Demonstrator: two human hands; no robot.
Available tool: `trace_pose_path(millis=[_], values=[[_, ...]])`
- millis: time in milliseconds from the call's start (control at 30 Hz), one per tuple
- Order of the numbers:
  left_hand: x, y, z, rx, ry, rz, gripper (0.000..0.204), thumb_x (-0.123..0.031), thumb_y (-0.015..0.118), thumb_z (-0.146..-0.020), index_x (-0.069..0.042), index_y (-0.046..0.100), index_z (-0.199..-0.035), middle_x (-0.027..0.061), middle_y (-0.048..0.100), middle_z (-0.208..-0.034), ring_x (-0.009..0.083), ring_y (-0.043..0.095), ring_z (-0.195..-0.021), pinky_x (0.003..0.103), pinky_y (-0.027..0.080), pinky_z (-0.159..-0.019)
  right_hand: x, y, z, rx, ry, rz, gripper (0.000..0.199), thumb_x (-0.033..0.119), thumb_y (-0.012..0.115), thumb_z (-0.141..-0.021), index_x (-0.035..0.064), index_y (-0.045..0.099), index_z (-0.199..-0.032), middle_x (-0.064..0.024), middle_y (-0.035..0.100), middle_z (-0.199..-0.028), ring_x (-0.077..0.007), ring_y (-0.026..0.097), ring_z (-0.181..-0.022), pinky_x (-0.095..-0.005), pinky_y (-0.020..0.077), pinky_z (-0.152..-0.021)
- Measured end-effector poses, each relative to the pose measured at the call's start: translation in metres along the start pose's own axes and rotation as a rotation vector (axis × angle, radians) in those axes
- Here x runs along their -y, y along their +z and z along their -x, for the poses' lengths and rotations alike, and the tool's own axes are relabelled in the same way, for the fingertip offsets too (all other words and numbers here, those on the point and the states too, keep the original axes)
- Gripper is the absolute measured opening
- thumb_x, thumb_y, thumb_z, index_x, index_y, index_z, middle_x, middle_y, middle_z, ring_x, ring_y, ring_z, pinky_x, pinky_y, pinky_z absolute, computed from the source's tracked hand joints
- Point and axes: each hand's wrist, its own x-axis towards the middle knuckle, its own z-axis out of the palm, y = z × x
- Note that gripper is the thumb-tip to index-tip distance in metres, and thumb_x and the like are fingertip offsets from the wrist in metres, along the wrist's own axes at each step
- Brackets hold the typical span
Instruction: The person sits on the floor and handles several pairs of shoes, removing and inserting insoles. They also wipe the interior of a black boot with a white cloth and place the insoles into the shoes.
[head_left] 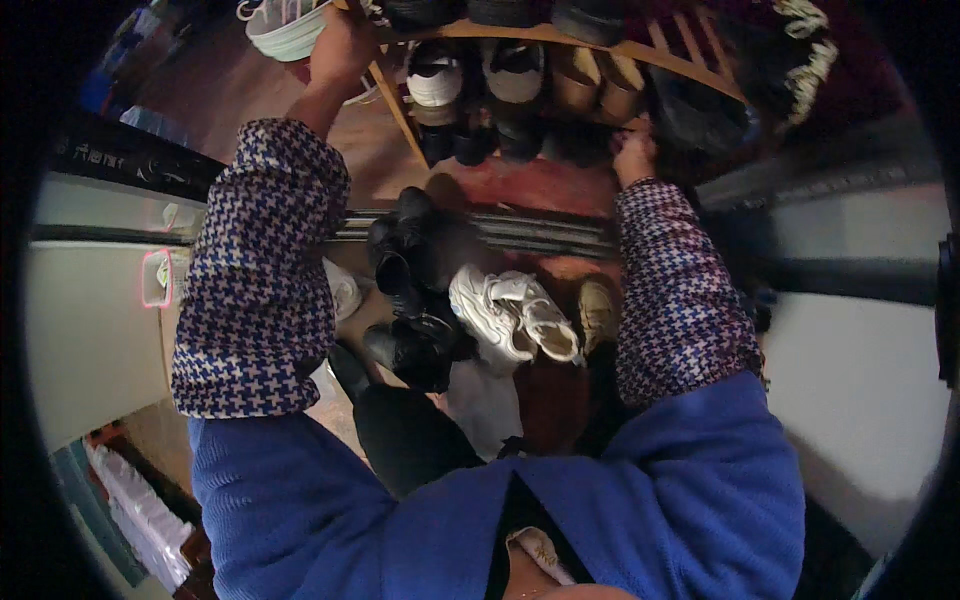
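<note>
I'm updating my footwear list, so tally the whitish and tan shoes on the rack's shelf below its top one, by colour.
On that shelf of the rack:
Whitish shoes: 2
Tan shoes: 2
Total: 4

At the top of the frame, a wooden shoe rack (395, 106) carries dark shoes (508, 10) and brown shoes (575, 88). The left hand (342, 50) is at its left end, the right hand (634, 156) beside its lower right; their fingers are hard to make out. White sneakers (487, 308) lie mid-frame, black shoes (413, 238) just left.
</note>
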Motion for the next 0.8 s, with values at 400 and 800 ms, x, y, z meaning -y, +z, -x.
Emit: trace_pose_path(millis=[400,800], values=[[-0.018,0.052,0.024,-0.301,0.289,-0.468,0.020,-0.016,0.053,-0.085,0.000,0.054,-0.098,0.0110,0.054,-0.069,0.0244,0.053,-0.056,0.037,0.044,-0.046,-0.007,0.015,-0.033,-0.267,-0.271,0.514,0.047,0.036,0.051,-0.085,0.0023,0.046,-0.117,-0.0135,0.049,-0.112,-0.0280,0.048,-0.100,-0.0432,0.0404,-0.080],[-0.037,0.038,0.017,-0.572,0.268,-0.651,0.029,-0.023,0.060,-0.081,0.003,0.057,-0.093,0.0132,0.062,-0.083,0.0237,0.061,-0.072,0.032,0.048,-0.061,0.025,0.012,-0.022,-0.400,-0.320,0.296,0.070,0.042,0.056,-0.081,0.0039,0.030,-0.134,-0.0150,0.030,-0.138,-0.0301,0.033,-0.124,-0.0465,0.0305,-0.099]])
